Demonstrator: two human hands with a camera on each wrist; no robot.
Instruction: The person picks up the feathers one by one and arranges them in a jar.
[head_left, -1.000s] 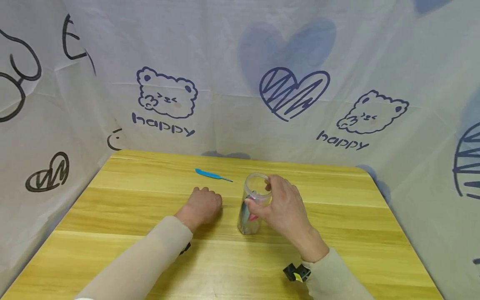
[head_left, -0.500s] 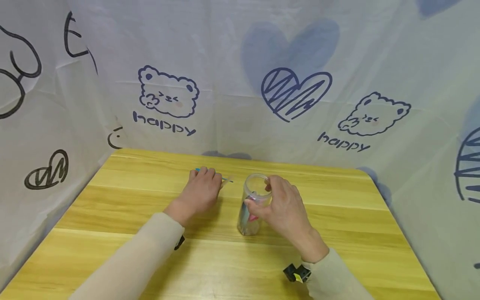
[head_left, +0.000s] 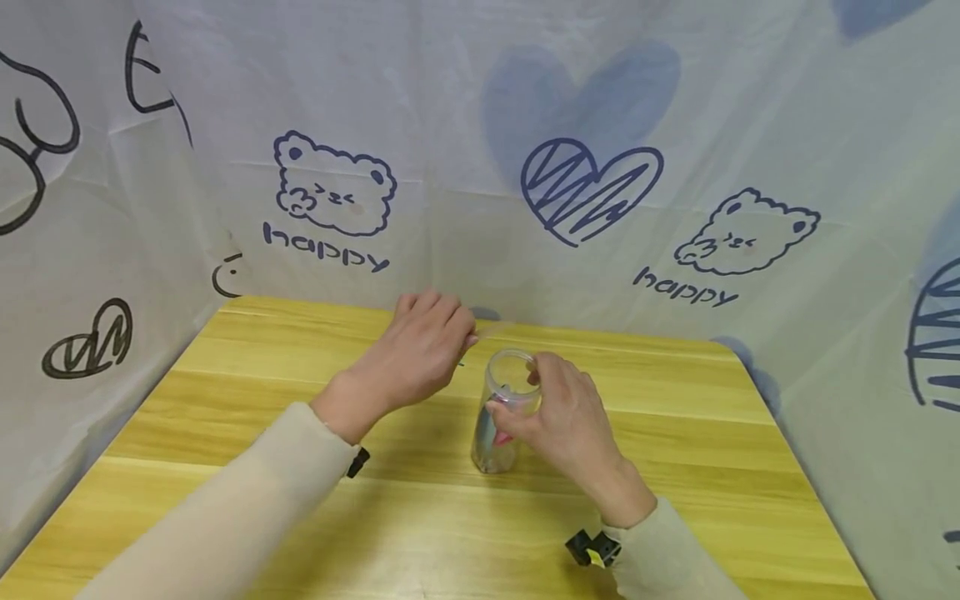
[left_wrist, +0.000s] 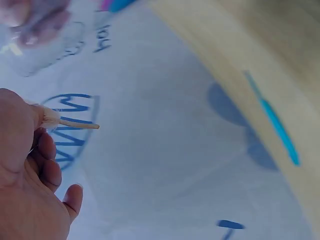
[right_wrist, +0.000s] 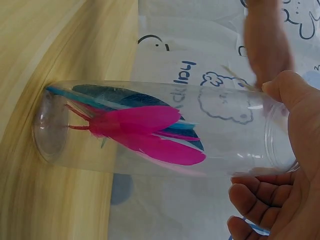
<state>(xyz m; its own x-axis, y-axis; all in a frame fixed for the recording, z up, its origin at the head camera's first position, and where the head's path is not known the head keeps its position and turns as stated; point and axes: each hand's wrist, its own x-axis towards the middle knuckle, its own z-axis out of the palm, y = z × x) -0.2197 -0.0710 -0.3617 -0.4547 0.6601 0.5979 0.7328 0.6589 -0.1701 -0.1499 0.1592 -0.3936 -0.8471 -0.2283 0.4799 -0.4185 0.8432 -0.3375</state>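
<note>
My left hand [head_left: 405, 350] is raised above the back of the table, left of a clear plastic jar [head_left: 487, 437]. Its thumb and fingers pinch a pale feather, whose thin quill [left_wrist: 77, 123] and white fluff show in the left wrist view; the hand hides most of it. My right hand [head_left: 577, 421] grips the upright jar near its open rim. Inside, in the right wrist view, pink feathers [right_wrist: 145, 120] and dark blue and teal feathers [right_wrist: 105, 95] lean together. A bright blue feather [left_wrist: 277, 130] lies on the table, almost covered by my left hand in the head view.
The wooden table [head_left: 450, 533] has rounded back corners. White cloth [head_left: 465, 108] with printed bears and hearts hangs behind it and along both sides. Each wrist wears a small black camera [head_left: 592, 547].
My left hand has lifted from the table beside the jar and moved forward, up and slightly right, with the pale quill now showing. The right hand keeps holding the jar in place.
</note>
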